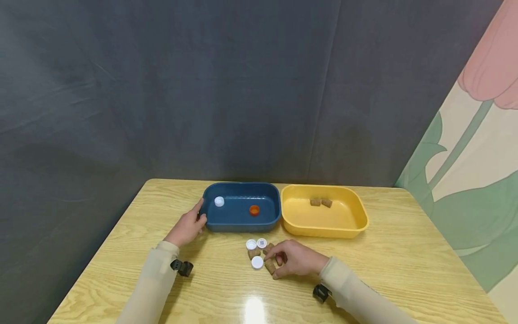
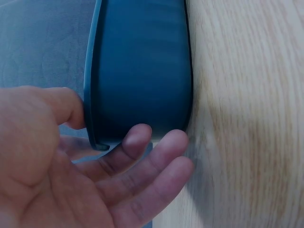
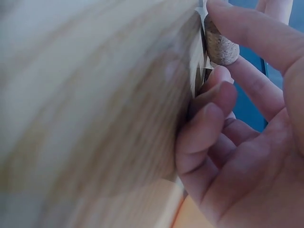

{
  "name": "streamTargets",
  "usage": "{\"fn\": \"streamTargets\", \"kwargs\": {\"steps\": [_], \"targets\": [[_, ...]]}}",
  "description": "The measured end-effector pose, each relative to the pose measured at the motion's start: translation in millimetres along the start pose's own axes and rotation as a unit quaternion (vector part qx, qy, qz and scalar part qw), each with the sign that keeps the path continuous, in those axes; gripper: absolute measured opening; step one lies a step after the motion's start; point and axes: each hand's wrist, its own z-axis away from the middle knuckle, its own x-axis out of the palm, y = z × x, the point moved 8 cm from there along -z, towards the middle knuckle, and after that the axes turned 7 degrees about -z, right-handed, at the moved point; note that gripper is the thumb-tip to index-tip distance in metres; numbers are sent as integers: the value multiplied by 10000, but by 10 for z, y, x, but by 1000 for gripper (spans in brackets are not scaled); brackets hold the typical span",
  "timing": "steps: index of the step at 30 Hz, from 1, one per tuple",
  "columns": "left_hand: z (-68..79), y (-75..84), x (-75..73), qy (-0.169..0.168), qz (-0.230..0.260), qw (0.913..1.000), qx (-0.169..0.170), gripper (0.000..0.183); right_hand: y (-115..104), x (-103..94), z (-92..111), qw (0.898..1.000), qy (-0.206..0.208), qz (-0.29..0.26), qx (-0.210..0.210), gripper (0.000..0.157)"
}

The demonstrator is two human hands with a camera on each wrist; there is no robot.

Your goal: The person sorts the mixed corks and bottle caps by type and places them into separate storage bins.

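At its left end, the blue bin is gripped at the rim by my left hand. In the left wrist view, several fingers lie along the bin's outer wall. My right hand reaches down to the table, with thumb and index finger around a cork. That same cork shows between thumb and finger in the right wrist view, the other fingers curled against the tabletop. Beside this hand lie another cork, a white cap and a white cap with a printed square.
Inside the blue bin are a white cap and an orange cap. Right of it, a yellow bin contains two corks. Both bins stand on a wooden table in front of a dark curtain.
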Motion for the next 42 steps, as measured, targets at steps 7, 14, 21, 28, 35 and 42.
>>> {"fn": "streamTargets", "kwargs": {"steps": [7,14,21,28,35,42], "targets": [[1,8,2,21,-27,10000,-8,65,-3,9,14,10000,-39,5,23,33],[2,8,-13,0,-6,10000,20,65,-4,8,22,10000,-28,17,85,32],[8,3,-8,-7,-41,10000,5,64,1,5,34,10000,-37,-31,76,31],[4,-3,-11,25,-17,10000,34,64,14,-3,44,9999,-36,-80,73,31],[11,9,-14,23,-31,10000,37,64,-19,-15,75,10000,-3,-48,-2,32],[4,22,-20,39,-47,10000,67,63,-23,-52,100,9999,75,-83,42,34]]}}
